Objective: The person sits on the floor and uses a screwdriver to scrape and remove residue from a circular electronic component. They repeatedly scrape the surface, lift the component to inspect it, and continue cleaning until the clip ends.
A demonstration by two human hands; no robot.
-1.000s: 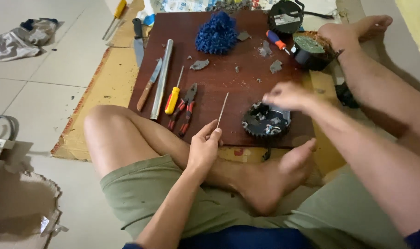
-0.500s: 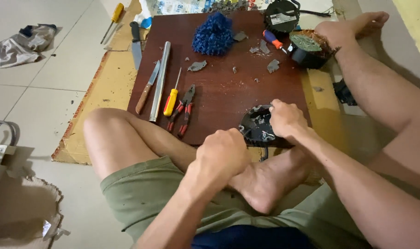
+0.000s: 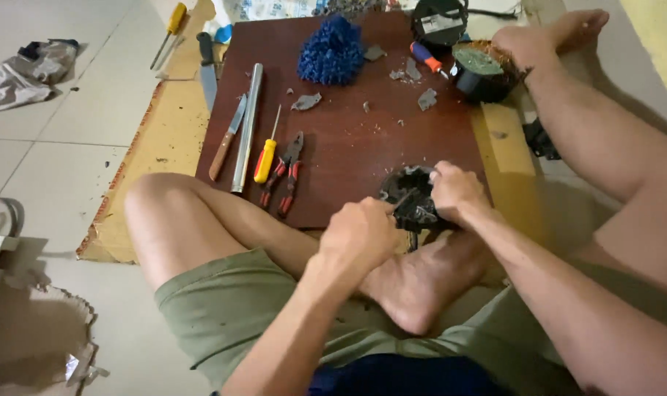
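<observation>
My left hand (image 3: pixel 359 235), fisted around a thin tool, has pushed closer into the black round part (image 3: pixel 410 198) at centre frame since earlier; my right hand (image 3: pixel 457 192) still clamps its edge on the brown board (image 3: pixel 348 139).

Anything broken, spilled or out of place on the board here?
Yes. Grey broken fragments and fine crumbs lie scattered across the dark red board, mostly near the blue bristly clump. The black round part under both hands looks cracked open, though its details are unclear. The tools lie fairly neatly.
</observation>
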